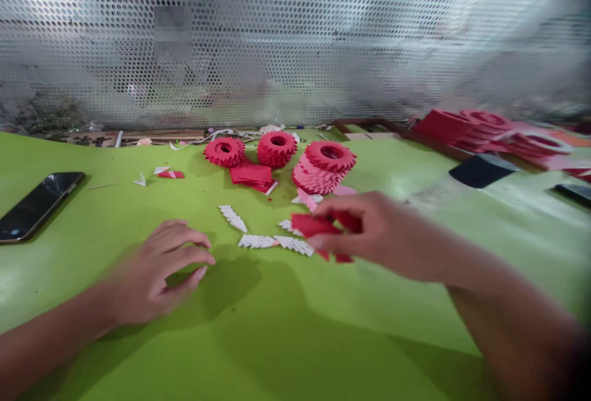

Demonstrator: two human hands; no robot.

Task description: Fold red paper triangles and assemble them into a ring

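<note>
The right hand (369, 234) pinches a small bunch of folded red paper pieces (316, 226) between thumb and fingers, its long axis lying roughly crosswise and pointing toward the left hand (154, 271). That hand's fingers (184, 254) curve loosely around nothing, just short of a row of white folded paper units (256, 241), with red paper rings (276, 149) farther beyond the fingertips.
</note>
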